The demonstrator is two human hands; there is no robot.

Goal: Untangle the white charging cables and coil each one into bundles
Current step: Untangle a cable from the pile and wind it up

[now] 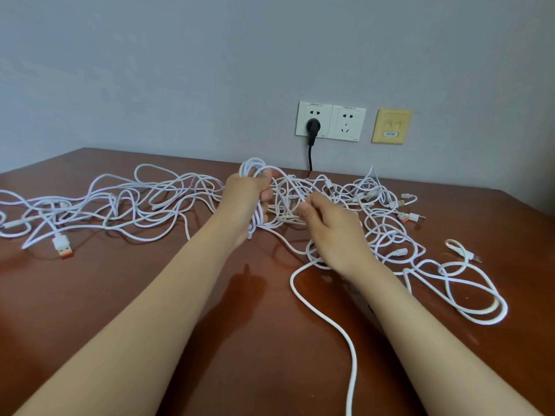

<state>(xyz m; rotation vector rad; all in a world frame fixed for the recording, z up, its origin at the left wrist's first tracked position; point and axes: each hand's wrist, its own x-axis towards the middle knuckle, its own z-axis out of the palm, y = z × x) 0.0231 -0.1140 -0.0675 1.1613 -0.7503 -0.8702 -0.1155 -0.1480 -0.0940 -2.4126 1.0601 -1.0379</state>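
Observation:
Several white charging cables (132,202) lie tangled across the far half of the brown table (150,295). My left hand (244,202) grips a coil of white cable (255,175) whose loops stick up above the fist and hang below it. My right hand (333,232) pinches a strand of cable between thumb and fingers just right of that coil. One loose cable (348,340) runs from under my right hand toward the near edge. More loops (468,295) spread at the right.
A USB plug with an orange tip (63,246) lies at the left. Several plug ends (408,216) lie at the far right. On the wall are a double socket (330,121) with a black plug (312,127) and a yellowed plate (391,126).

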